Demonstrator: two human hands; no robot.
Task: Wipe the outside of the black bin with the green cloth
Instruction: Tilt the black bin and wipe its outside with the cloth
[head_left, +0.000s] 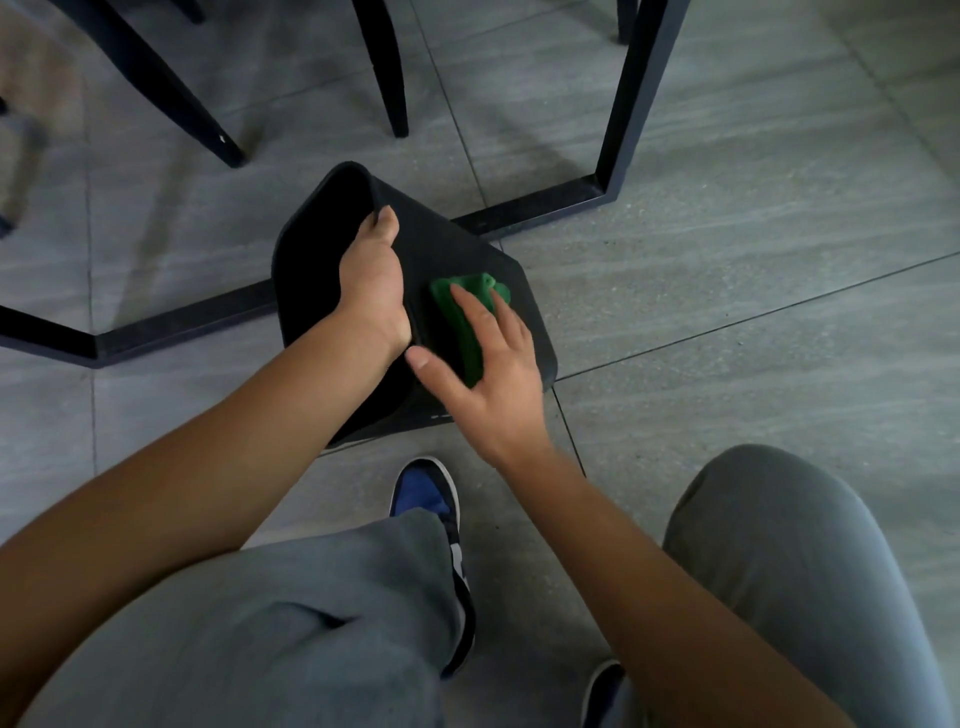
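The black bin (457, 249) lies tipped over on the grey tiled floor, its open mouth facing up-left. My left hand (371, 283) grips the bin's rim, fingers curled inside the opening. The green cloth (465, 317) lies crumpled on the bin's upturned side wall. My right hand (483, 364) presses down on the cloth with fingers spread, thumb pointing left; the palm covers the cloth's near part.
A black metal table frame (545, 208) runs along the floor just behind the bin, with an upright leg (639, 93) at the right. Dark chair legs (389, 67) stand farther back. My knees in grey trousers and a blue shoe (431, 499) fill the near foreground.
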